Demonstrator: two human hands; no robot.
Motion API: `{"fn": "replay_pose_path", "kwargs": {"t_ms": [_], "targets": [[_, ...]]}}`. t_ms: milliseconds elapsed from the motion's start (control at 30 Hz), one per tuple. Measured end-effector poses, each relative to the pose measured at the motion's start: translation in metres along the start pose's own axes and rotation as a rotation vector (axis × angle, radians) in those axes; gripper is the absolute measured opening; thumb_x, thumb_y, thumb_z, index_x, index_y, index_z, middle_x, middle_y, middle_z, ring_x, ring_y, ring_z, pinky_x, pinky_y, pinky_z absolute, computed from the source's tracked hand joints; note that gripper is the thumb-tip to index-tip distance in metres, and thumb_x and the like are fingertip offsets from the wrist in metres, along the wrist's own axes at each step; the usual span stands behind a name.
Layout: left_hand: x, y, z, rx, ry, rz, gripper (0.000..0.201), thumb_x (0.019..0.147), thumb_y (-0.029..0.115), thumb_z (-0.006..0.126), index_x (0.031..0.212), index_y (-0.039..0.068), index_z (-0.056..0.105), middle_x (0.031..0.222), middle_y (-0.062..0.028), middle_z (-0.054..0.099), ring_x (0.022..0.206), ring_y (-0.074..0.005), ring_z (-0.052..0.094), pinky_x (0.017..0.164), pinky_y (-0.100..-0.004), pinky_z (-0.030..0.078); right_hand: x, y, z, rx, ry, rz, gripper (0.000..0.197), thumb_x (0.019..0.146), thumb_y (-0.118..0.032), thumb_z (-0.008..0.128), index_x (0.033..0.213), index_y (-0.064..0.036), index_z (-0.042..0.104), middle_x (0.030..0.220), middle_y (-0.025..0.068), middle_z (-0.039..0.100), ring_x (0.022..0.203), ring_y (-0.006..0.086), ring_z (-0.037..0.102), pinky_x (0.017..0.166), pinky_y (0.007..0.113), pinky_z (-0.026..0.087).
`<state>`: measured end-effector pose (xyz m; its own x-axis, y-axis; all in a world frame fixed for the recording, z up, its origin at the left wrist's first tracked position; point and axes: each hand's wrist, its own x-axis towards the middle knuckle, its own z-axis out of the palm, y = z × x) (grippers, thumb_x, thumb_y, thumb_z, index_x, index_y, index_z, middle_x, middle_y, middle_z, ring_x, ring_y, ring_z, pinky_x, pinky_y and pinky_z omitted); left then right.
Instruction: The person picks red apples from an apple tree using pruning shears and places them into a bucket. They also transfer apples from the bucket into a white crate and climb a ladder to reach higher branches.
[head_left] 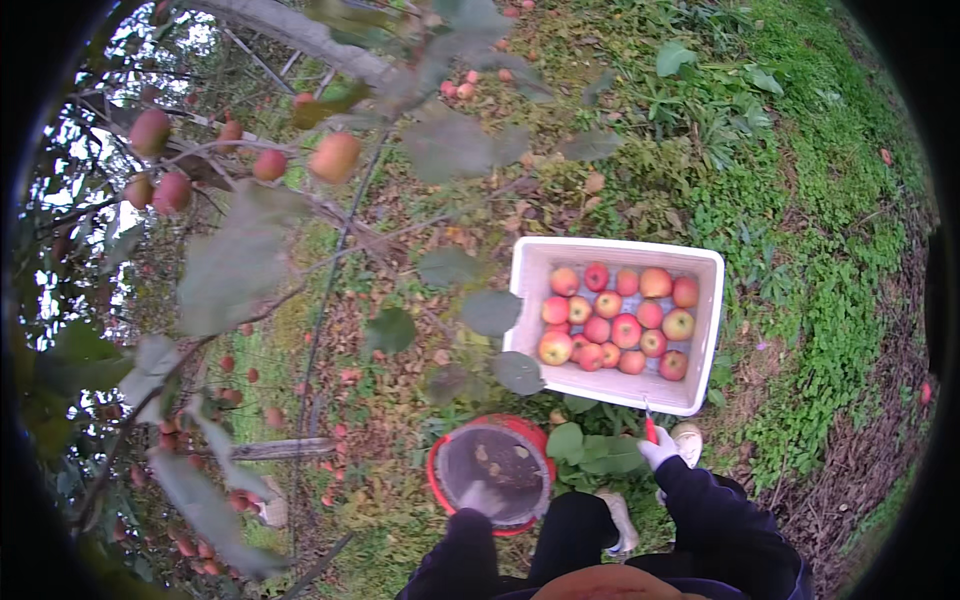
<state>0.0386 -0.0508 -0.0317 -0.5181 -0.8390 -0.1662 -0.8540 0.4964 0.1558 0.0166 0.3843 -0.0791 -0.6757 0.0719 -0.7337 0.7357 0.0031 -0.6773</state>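
Note:
My right hand point(660, 450), in a white glove, is closed around small red-handled pruning snips point(651, 430) whose narrow metal tip points away from me. It is just off the near right corner of a white plastic crate point(618, 388). Several red and yellow apples point(626, 331) lie in the crate, spread over its bottom. At the near left stands a red bucket point(434, 462) with a dark inside and a few leaf-like bits on its bottom. My left hand point(483, 497), also pale-gloved, is over the bucket's near side. Motion smears its fingers, so its grip is unclear.
Leafy apple branches point(335, 250) with hanging apples point(335, 157) reach across the left side, close to the camera. Fallen apples point(465, 90) lie among leaves further off. A dark line point(335, 260) runs through the left part. Green weeds point(800, 300) cover the right. My shoes point(620, 520) are beside the bucket.

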Motion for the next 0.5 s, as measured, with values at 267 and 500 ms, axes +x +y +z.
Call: {"fn": "replay_pose_path", "kwargs": {"t_ms": [267,500], "targets": [[0.026,0.039,-0.033,-0.012,0.103,0.399,0.063,0.08,0.039,0.06,0.127,-0.001,0.05,0.117,-0.026,0.057,0.107,-0.0386,0.056,0.094,-0.0434,0.044,-0.119,0.009,-0.067,-0.139,0.246,-0.07,0.045,0.077,-0.016,0.065,0.117,0.0003,0.053,0.09,0.0101,0.061,0.08,0.0189,0.058,0.076,0.032,0.047],[0.061,-0.09,-0.114,0.077,0.082,-0.157,0.079,0.069,0.049,0.075,0.122,-0.005,0.05,0.114,-0.0275,0.059,0.105,-0.0402,0.058,0.095,-0.0428,0.044,-0.199,0.069,-0.06,-0.246,0.227,-0.112,0.062,0.075,-0.01,0.069,0.13,0.0022,0.044,0.119,0.016,0.056,0.111,0.0237,0.055,0.098,0.032,0.04]]}}
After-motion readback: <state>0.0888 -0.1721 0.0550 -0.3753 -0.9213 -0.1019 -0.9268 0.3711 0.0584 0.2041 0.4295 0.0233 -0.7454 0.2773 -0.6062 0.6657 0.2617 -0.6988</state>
